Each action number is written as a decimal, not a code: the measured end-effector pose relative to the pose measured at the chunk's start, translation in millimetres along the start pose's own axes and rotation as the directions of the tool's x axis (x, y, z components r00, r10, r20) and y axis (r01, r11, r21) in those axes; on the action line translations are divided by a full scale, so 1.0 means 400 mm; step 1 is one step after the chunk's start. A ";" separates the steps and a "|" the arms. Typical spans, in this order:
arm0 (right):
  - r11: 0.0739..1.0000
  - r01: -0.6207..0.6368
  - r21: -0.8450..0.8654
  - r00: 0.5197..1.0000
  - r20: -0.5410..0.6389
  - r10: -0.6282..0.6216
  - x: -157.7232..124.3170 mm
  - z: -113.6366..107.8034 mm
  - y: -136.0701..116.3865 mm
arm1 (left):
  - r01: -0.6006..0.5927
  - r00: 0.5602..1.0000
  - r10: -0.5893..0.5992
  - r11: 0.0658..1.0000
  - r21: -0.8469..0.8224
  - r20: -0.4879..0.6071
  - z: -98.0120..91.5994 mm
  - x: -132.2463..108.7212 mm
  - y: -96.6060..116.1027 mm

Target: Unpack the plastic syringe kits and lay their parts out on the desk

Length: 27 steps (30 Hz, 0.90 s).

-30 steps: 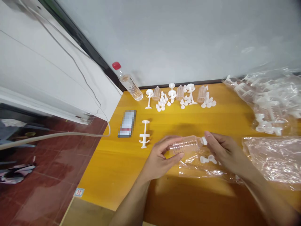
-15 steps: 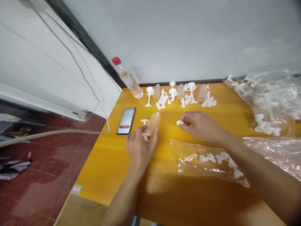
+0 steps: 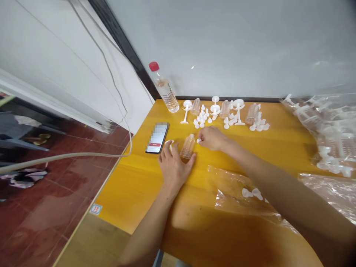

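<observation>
While the phone (image 3: 157,138) sits off to the left on the tabletop (image 3: 278,148), left hand (image 3: 175,167) grips the small clear bottle (image 3: 187,146) resting there, and right hand (image 3: 213,138) pinches a white cap (image 3: 198,141) just beside its top.

Yellow table (image 3: 267,148); red-capped bottle (image 3: 165,91); white caps (image 3: 257,126).

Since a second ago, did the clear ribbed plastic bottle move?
Yes. The bottle went left, from over the clear plastic bag toward the black phone; the right hand pinches a small white cap.
</observation>
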State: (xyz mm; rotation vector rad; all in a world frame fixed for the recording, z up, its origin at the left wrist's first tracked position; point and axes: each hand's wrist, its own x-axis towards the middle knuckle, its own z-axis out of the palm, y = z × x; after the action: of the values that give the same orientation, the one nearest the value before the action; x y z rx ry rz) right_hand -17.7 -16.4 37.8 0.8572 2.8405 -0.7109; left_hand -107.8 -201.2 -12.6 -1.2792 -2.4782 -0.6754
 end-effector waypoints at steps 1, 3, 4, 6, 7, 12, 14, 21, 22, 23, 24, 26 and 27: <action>1.000 0.008 0.005 1.000 0.000 -0.008 0.004 0.001 -0.003 | -0.015 1.000 0.016 0.999 -0.039 0.024 0.002 0.000 -0.008; 1.000 0.025 0.012 1.000 0.002 -0.025 0.010 0.003 -0.008 | -0.067 0.995 0.075 0.991 -0.115 0.066 0.005 0.005 -0.022; 0.999 0.034 0.015 0.999 0.003 -0.034 0.013 0.003 -0.010 | -0.099 0.991 0.112 0.984 -0.147 0.079 0.006 0.010 -0.030; 0.999 0.048 0.017 0.999 0.002 -0.048 0.015 0.005 -0.014 | -0.165 0.977 0.187 0.966 -0.197 0.098 0.005 0.023 -0.045; 0.998 0.053 0.017 0.999 0.001 -0.053 0.016 0.006 -0.016 | -0.196 0.969 0.223 0.957 -0.215 0.105 0.002 0.030 -0.052; 0.998 0.061 0.012 0.998 -0.004 -0.061 0.014 0.008 -0.025 | -0.321 0.918 0.367 0.911 -0.259 0.153 -0.019 0.053 -0.087; 0.998 0.055 0.011 0.998 -0.005 -0.055 0.014 0.010 -0.029 | -0.347 0.903 0.397 0.900 -0.266 0.167 -0.022 0.055 -0.098; 0.999 0.035 -0.003 0.999 -0.017 -0.035 0.022 0.019 -0.037 | -0.350 0.884 0.422 0.883 -0.313 0.202 -0.024 0.065 -0.116; 0.999 0.034 -0.005 0.999 -0.021 -0.034 0.024 0.020 -0.037 | -0.347 0.881 0.423 0.882 -0.320 0.213 -0.025 0.068 -0.117; 0.999 0.032 -0.006 0.999 -0.025 -0.033 0.024 0.020 -0.037 | -0.345 0.876 0.428 0.879 -0.329 0.222 -0.026 0.071 -0.119; 1.000 0.030 -0.008 0.999 -0.029 -0.030 0.025 0.019 -0.037 | -0.346 0.872 0.433 0.875 -0.340 0.229 -0.027 0.074 -0.120; 1.000 0.027 -0.012 0.999 -0.037 -0.027 0.024 0.019 -0.035 | -0.345 0.866 0.442 0.866 -0.361 0.233 -0.027 0.078 -0.122; 1.000 0.025 -0.014 0.999 -0.041 -0.025 0.024 0.020 -0.034 | -0.343 0.866 0.443 0.864 -0.369 0.232 -0.026 0.080 -0.123</action>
State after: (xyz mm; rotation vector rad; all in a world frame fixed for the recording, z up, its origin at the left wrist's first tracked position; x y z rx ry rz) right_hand -33.4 -25.3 34.4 0.8456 2.8939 -0.6835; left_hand -166.3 -209.3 -3.4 -2.0957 -2.2628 -0.8376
